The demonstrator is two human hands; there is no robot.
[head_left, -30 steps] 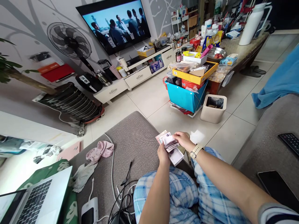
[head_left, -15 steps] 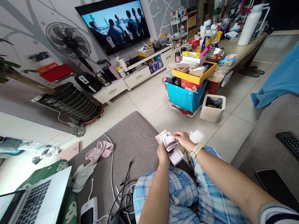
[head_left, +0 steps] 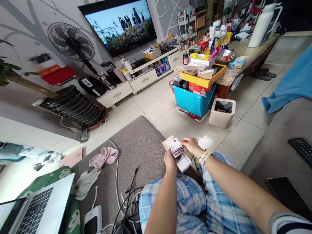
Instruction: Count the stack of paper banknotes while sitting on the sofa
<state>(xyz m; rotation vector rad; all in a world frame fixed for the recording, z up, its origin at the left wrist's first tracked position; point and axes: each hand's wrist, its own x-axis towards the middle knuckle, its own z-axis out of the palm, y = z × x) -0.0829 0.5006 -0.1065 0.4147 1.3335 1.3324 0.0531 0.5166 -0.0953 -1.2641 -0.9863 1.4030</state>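
Note:
A wad of banknotes (head_left: 177,148), mostly pale purple with a few pinkish ones behind at the left, is held above my knees. My left hand (head_left: 170,160) is closed round the lower left side of the wad, part of which hangs down below it. The thumb and fingers of my right hand (head_left: 191,145) pinch the upper right edge of the notes. The wad is folded or bent over, so its layers show at the front. A watch with a cream strap (head_left: 205,157) is on my right wrist.
The grey sofa (head_left: 136,146) carries tangled cables (head_left: 129,201), a pink cloth (head_left: 104,157), a white charging device (head_left: 93,221) and a laptop (head_left: 39,208). A phone (head_left: 290,195) and a remote (head_left: 302,149) lie right. Ahead stand a bin (head_left: 222,113) and a blue box (head_left: 192,99).
Both hands and the banknotes stay almost still, with only a slight shift at the fingers. The picture on the television has changed.

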